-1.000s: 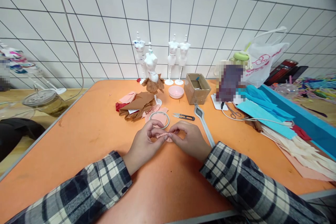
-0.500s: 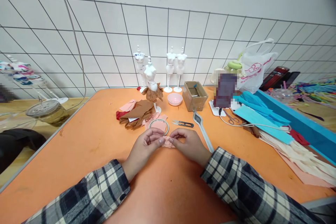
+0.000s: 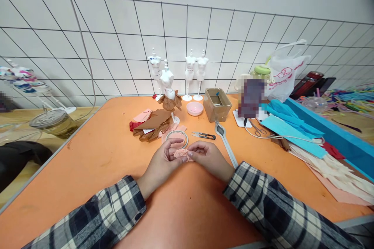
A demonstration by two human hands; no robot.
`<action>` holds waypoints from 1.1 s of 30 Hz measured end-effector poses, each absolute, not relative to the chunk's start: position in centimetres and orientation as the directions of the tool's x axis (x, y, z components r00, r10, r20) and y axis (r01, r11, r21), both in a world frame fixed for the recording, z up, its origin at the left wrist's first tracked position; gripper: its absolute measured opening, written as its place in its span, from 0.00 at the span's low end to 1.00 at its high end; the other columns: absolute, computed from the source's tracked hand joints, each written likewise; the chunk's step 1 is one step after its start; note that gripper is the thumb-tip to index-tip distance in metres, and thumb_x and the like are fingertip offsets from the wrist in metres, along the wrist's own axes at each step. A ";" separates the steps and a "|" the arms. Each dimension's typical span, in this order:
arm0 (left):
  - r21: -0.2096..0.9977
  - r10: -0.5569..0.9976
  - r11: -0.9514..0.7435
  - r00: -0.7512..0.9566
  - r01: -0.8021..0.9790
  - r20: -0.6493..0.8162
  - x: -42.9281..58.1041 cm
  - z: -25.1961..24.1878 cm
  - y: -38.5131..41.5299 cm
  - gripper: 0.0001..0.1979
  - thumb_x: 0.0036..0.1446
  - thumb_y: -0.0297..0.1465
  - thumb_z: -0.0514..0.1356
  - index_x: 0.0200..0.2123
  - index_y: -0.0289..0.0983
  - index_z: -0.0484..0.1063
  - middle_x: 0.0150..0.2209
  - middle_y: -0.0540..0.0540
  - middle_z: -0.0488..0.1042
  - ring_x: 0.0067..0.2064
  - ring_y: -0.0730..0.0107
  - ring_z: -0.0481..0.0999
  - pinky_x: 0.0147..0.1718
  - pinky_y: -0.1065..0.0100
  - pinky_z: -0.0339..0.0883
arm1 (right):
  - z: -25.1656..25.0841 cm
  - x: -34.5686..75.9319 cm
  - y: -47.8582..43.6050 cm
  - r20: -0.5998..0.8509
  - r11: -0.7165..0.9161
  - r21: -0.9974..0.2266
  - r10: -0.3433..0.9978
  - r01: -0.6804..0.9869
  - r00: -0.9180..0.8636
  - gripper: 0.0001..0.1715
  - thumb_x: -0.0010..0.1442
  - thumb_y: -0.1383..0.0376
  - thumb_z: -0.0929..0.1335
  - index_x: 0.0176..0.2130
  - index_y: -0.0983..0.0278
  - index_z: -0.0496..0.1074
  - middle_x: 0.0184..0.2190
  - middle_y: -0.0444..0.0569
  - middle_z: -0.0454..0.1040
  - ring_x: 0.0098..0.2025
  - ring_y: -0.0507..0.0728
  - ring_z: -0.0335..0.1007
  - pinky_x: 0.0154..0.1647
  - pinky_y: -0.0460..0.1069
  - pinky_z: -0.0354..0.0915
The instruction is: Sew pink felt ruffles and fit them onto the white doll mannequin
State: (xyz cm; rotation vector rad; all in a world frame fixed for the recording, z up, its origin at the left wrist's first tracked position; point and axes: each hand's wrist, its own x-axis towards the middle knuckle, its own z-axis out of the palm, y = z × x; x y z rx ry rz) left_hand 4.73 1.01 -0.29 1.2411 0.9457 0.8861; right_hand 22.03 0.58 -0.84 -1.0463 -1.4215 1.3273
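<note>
Two bare hands meet over an orange tabletop, a scrap of crinkled pink paper held between them, just above the surface. The left hand grips it between thumb and curled fingers; the right hand pinches its near-side edge by thumb and forefinger.

A second ago the scrap was mostly hidden behind closely set fingertips; now more of its bunched face shows across the left fingers. To this onlooker, that suggests the gathering is being checked or adjusted, with the piece not yet finished. How the folds lie underneath is hard to tell from here, as the fingers cover them.

Just beyond the hands, a pale ring lies on more pink sheet, with black-handled thread snips beside it. Farther back stands a white dress form wearing a ruffled brown skirt.
</note>
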 end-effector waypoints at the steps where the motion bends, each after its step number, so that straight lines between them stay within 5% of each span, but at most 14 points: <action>1: 0.992 0.926 0.116 0.367 -0.043 -0.092 4.7 -0.4 0.9 0.28 0.47 0.37 0.69 0.48 0.38 0.61 0.29 0.50 0.77 0.33 0.70 0.78 0.35 0.69 0.69 | -0.9 21.9 0.6 0.064 0.059 -0.998 0.971 -0.029 -0.232 0.12 0.53 0.57 0.72 0.32 0.64 0.74 0.31 0.46 0.77 0.34 0.54 0.75 0.38 0.49 0.71; 4: 0.999 0.939 0.022 0.345 -0.041 -0.007 4.3 -0.4 0.6 0.24 0.50 0.37 0.67 0.48 0.39 0.62 0.36 0.46 0.78 0.37 0.67 0.78 0.38 0.66 0.70 | -0.6 21.9 1.1 0.072 0.058 -0.996 0.972 -0.071 -0.224 0.13 0.53 0.56 0.72 0.32 0.64 0.74 0.29 0.46 0.77 0.32 0.53 0.74 0.35 0.48 0.71; 9: 0.886 0.938 -0.346 0.101 0.308 0.331 1.9 0.2 3.5 0.13 0.56 0.37 0.61 0.43 0.38 0.69 0.33 0.47 0.74 0.36 0.66 0.74 0.38 0.66 0.66 | 3.4 22.4 3.4 0.262 0.288 -0.954 0.935 0.082 -0.237 0.09 0.57 0.59 0.70 0.36 0.63 0.75 0.33 0.47 0.78 0.35 0.53 0.75 0.37 0.48 0.70; 12: 0.870 0.922 -0.318 -0.090 0.376 0.376 0.9 0.2 7.1 0.16 0.58 0.39 0.59 0.47 0.39 0.66 0.34 0.48 0.72 0.36 0.66 0.73 0.35 0.67 0.66 | 7.0 22.3 5.8 0.404 0.466 -0.857 0.872 0.220 -0.276 0.08 0.57 0.63 0.70 0.39 0.61 0.76 0.33 0.46 0.78 0.34 0.53 0.73 0.34 0.47 0.68; 20: 0.583 0.896 -0.230 -0.064 0.779 0.439 2.6 -1.0 12.6 0.21 0.50 0.44 0.64 0.44 0.39 0.72 0.41 0.41 0.76 0.47 0.50 0.70 0.47 0.53 0.57 | 10.4 20.9 13.7 0.468 0.535 -0.772 0.844 0.342 -0.264 0.06 0.53 0.62 0.72 0.32 0.62 0.79 0.26 0.44 0.76 0.25 0.50 0.63 0.26 0.46 0.58; 27: 0.488 0.912 -0.271 0.059 0.830 0.405 3.2 -1.4 14.3 0.18 0.51 0.47 0.62 0.33 0.38 0.72 0.33 0.45 0.76 0.41 0.55 0.73 0.49 0.53 0.52 | 8.0 20.1 15.6 0.520 0.544 -0.752 0.836 0.373 -0.172 0.04 0.52 0.62 0.72 0.31 0.60 0.79 0.32 0.46 0.74 0.32 0.52 0.66 0.34 0.48 0.62; 33: 0.461 0.915 -0.293 0.105 0.838 0.391 3.0 -1.8 14.9 0.09 0.60 0.36 0.56 0.31 0.39 0.73 0.30 0.47 0.78 0.39 0.58 0.74 0.51 0.54 0.51 | 6.0 19.3 16.1 0.512 0.505 -0.820 0.858 0.271 -0.047 0.05 0.53 0.63 0.71 0.32 0.62 0.77 0.30 0.45 0.74 0.34 0.54 0.67 0.35 0.49 0.62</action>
